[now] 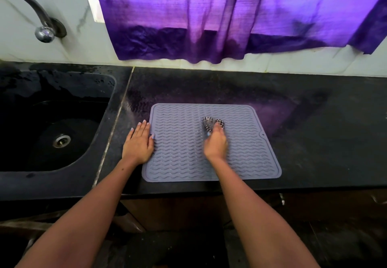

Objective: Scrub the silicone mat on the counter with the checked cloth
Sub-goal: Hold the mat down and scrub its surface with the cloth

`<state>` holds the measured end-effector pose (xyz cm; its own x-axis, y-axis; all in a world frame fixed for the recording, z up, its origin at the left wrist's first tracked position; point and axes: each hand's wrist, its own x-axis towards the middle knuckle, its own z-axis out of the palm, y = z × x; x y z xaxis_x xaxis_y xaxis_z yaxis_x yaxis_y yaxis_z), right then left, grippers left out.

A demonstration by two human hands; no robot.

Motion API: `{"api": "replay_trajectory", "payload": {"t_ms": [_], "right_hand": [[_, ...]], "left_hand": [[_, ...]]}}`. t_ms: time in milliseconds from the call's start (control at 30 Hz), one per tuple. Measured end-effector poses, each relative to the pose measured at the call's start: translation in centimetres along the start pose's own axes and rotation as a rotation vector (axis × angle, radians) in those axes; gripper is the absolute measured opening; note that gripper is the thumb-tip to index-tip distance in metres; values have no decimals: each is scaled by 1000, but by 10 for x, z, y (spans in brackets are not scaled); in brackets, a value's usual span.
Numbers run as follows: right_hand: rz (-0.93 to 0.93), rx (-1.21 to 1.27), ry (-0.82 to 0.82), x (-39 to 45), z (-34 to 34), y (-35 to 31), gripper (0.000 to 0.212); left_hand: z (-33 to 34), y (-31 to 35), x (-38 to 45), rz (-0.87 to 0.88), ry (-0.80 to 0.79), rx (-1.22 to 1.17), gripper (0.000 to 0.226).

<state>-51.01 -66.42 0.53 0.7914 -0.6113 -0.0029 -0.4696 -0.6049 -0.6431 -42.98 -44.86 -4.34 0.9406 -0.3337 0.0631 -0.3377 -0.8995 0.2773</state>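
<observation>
— Where's the mat (247, 154)?
— Centre frame, flat on the worktop (314, 142). Your left hand (138, 144) presses its left edge, fingers straight.
— And the right hand (216, 143)?
— Gripping the bunched cloth (209, 124) mid-mat.

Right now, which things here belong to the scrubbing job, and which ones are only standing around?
Job:
- mat, flat on the counter
- cloth, bunched in the right hand
- left hand, flat on the mat's left edge

Not the job:
- sink
- tap
- curtain
</observation>
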Motion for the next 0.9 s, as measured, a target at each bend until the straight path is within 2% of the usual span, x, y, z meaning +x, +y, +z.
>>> {"api": "replay_trajectory", "payload": {"t_ms": [67, 133, 233, 367, 433, 500, 733, 833, 900], "right_hand": [[265, 314, 129, 7, -21, -9, 51], [336, 411, 251, 15, -35, -10, 48], [134, 206, 252, 15, -39, -2, 54], [-68, -223, -38, 13, -22, 23, 53], [-104, -379, -141, 10, -12, 32, 67], [-108, -417, -151, 7, -6, 38, 70], [-141, -411, -166, 12, -6, 43, 61], [-157, -352, -142, 14, -10, 47, 60], [-125, -228, -78, 13, -17, 43, 60]], "left_hand": [[0, 0, 0, 0, 6, -5, 69], [0, 1, 0, -6, 10, -5, 69], [0, 2, 0, -11, 25, -6, 69], [1, 2, 2, -3, 41, -16, 68], [2, 1, 2, -1, 47, -13, 68], [3, -1, 2, 6, 51, -10, 71], [6, -3, 3, 13, 60, -9, 80], [5, -2, 3, 10, 50, -8, 76], [3, -1, 2, 4, 41, -14, 71]]}}
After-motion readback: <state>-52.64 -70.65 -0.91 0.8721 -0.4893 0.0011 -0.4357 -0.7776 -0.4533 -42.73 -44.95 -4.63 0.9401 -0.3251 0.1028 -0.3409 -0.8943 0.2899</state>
